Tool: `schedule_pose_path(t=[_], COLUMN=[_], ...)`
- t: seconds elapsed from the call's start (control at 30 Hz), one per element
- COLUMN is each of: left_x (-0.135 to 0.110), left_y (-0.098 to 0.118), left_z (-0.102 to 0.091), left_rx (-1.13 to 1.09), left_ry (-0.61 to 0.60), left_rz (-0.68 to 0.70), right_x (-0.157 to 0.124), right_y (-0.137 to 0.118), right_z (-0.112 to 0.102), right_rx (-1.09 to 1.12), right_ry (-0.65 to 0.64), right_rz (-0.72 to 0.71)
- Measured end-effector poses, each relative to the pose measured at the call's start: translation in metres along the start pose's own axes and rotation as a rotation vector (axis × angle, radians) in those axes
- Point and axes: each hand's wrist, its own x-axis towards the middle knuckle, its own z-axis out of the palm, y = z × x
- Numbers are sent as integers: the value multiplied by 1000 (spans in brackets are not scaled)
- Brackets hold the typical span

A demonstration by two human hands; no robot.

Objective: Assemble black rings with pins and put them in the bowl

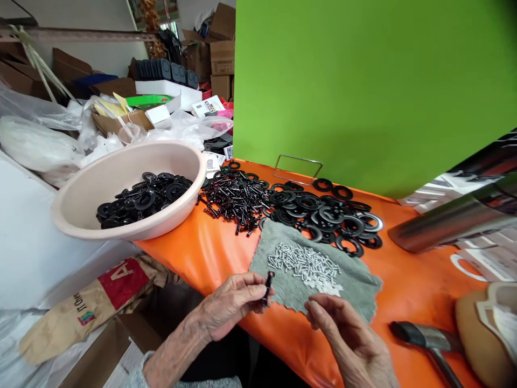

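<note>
My left hand [232, 302] pinches a small black rod-shaped part [267, 288] upright at the near edge of the orange table [210, 253]. My right hand [343, 334] hovers just right of it, fingers curled together near a grey cloth [355, 277]; I cannot make out anything in them. Several small white screws [305, 265] lie in a heap on the cloth. Behind it sit a pile of black rod parts [236, 196] and a spread of black rings [323, 213].
A beige basin [81, 199] holding black rings overhangs the table's left end. A hammer [428, 339] lies at the right front. A shiny metal cylinder [448, 221] juts in from the right. A green board [363, 81] stands behind. Boxes and plastic bags crowd the left.
</note>
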Motion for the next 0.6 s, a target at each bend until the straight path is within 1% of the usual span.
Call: schedule_pose_path(t=[0.07,0.13,0.2,0.3,0.37,0.43,0.53,0.6], left_x=[-1,-2,-3,-4,-4,-5,-5,-5], left_y=[-2,-6,-11,-17,-19,-19,-18,-19], left_z=[2,4,5,6,8,10,13,15], left_rx=[-4,71,218,455,578,686,818,880], left_ry=[-18,2,39,79,111,150,184,190], left_rz=[-12,24,92,159,177,209,264,287], right_x=[-4,-5,-7,-9,-11,-14,-17,-18], right_y=[-1,0,2,2,0,-2,-3,-2], right_z=[1,1,0,3,8,14,22,25], right_rx=[57,87,133,286,376,420,442,412], right_ry=[-16,-40,-65,-94,-77,-39,3,4], right_rz=[39,67,91,156,196,216,223,208])
